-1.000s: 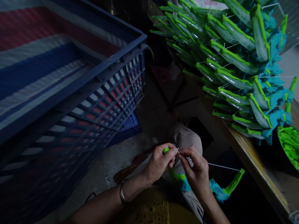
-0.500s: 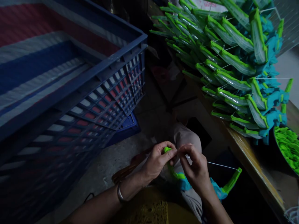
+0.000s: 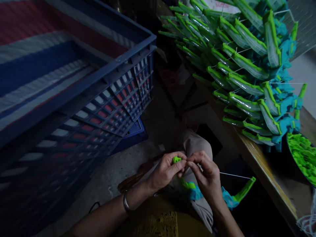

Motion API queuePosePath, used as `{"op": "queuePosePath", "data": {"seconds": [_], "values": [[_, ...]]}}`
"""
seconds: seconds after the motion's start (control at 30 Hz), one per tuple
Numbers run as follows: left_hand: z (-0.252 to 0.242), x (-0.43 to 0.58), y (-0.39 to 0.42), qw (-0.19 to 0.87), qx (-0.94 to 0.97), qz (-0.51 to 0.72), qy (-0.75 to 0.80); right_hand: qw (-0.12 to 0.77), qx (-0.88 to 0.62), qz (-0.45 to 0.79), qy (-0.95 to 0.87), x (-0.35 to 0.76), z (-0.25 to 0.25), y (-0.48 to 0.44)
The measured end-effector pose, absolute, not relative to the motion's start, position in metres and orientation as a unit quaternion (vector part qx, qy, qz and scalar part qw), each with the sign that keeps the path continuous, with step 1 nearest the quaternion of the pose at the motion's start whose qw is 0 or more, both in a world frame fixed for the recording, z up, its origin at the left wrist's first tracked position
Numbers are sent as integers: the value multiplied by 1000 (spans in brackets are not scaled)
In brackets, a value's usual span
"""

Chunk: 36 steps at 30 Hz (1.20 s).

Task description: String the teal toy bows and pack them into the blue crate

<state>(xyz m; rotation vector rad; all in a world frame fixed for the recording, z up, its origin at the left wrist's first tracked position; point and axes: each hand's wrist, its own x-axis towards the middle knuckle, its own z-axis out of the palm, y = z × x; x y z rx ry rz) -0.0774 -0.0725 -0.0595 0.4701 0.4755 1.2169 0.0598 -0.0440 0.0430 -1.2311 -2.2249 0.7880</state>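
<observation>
Near the bottom centre, my left hand is closed around one green arm of a toy bow. The bow's teal body lies across my lap, partly hidden behind my right hand. Its other green arm sticks out to the right. From that arm's tip a white string runs taut toward my right hand. My right thumb and fingertips are pinched on the string's end, touching the fingertips of my left hand. The exact spot where the string meets the green arm is hidden by my fingers.
Several finished-looking green and teal toy bows are stacked on a wooden table at the right. Beside them stands a dark tub of green parts. A large blue crate, lined with striped cloth, fills the left. White string lies at the lower right.
My right hand's fingers have closed in on my left fingertips, and its thumb has shifted up toward them. The bow stays almost in place on my lap.
</observation>
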Motion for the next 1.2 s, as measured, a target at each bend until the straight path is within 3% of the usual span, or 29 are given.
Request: {"op": "queuePosePath", "data": {"seconds": [0.4,0.73,1.2], "values": [[-70,-75,-74,802,162,541,196,216,-416,282,-837,59,41,-41],[-68,-74,-75,797,134,541,234,210,-371,123,-896,55,24,-46],[-67,-67,-74,778,110,562,259,197,-382,-1,-903,57,23,-47]]}}
